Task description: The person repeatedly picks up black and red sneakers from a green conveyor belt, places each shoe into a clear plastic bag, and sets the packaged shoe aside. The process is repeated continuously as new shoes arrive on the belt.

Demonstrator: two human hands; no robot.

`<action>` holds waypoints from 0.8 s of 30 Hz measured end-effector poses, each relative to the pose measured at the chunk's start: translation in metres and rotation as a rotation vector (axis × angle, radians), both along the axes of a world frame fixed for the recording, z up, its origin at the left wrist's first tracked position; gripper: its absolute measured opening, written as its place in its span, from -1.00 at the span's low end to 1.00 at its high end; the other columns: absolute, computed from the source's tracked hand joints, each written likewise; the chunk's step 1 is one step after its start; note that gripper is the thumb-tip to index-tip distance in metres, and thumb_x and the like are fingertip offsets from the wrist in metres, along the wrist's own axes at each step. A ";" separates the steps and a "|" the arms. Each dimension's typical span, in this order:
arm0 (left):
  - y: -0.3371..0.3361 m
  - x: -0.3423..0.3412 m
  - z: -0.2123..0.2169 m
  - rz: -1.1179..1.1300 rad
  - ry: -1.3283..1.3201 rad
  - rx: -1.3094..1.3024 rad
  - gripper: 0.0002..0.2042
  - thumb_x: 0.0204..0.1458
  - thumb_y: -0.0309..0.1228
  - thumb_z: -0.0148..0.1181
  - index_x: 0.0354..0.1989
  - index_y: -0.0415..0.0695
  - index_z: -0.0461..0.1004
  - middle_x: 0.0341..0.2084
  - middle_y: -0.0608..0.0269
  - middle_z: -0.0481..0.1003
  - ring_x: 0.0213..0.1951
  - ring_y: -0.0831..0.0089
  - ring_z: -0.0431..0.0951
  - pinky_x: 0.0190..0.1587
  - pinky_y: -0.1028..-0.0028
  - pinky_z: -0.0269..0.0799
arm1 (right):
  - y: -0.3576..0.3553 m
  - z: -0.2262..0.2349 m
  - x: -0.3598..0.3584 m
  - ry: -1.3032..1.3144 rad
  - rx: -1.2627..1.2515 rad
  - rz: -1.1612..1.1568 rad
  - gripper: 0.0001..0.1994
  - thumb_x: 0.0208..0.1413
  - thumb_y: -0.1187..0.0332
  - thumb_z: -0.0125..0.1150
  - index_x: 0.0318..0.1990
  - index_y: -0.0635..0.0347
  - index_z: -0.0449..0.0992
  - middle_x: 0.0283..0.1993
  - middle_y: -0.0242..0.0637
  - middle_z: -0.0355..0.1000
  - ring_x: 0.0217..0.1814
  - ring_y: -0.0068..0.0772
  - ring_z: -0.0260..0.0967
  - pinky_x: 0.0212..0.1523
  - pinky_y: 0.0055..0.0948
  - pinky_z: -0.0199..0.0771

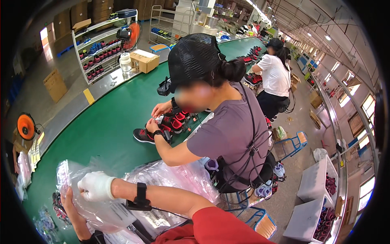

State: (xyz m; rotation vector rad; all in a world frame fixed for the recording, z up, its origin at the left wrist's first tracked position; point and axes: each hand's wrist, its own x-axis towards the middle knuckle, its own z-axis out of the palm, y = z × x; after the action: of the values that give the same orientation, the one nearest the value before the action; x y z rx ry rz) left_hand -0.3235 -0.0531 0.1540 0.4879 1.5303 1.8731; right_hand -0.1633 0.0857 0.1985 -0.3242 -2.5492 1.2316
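Observation:
A see-through plastic bag (107, 216) is stretched between my two hands above the near end of the green belt. My left hand (68, 203), bare, grips its left edge with the thumb up. My right hand (96, 186), in a white knitted glove, has its fingers curled at the bag's upper part. Behind and below the bag, several dark and red shoes (59, 206) lie partly hidden on the belt. A pile of loose plastic bags (174, 179), some with pink in them, rests by my right forearm.
Close on my right, a seated co-worker (227, 122) in a cap handles black and red sneakers (145, 135) on the green belt (101, 126). Beyond sits a carton (144, 61) beside a white jar (125, 62). An orange fan (26, 126) and a shoe rack (101, 51) stand across the belt.

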 end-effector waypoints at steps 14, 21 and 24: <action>-0.022 -0.017 -0.002 0.017 0.044 0.083 -0.68 0.05 -0.33 0.10 -0.03 -0.16 0.37 -0.19 0.27 0.45 -0.18 0.49 0.46 -0.12 0.50 0.36 | -0.009 0.008 0.010 0.136 -0.069 0.056 -0.83 -0.05 0.30 0.05 -0.37 0.18 0.50 -0.41 -0.07 0.48 -0.31 -0.02 0.44 -0.27 -0.21 0.39; -0.017 -0.001 0.010 0.012 0.017 0.138 -0.73 0.05 -0.37 0.06 -0.08 -0.18 0.39 -0.25 0.29 0.47 -0.25 0.50 0.49 -0.20 0.52 0.40 | -0.009 0.005 0.010 0.080 -0.149 0.065 -0.80 -0.08 0.30 0.03 -0.39 0.20 0.50 -0.40 -0.05 0.47 -0.31 0.01 0.42 -0.26 -0.20 0.39; -0.019 -0.001 0.012 0.004 0.018 0.100 -0.73 0.04 -0.38 0.07 -0.08 -0.16 0.39 -0.25 0.29 0.47 -0.25 0.49 0.49 -0.20 0.52 0.41 | -0.010 0.000 0.007 0.108 -0.102 0.077 -0.82 -0.03 0.32 0.02 -0.34 0.16 0.49 -0.42 -0.12 0.49 -0.35 -0.06 0.44 -0.30 -0.23 0.40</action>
State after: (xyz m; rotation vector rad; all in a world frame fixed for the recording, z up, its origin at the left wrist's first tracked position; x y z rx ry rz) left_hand -0.3241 -0.0724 0.1664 0.5489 1.4551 1.9608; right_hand -0.1564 0.0761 0.1989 -0.1772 -2.4338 1.3715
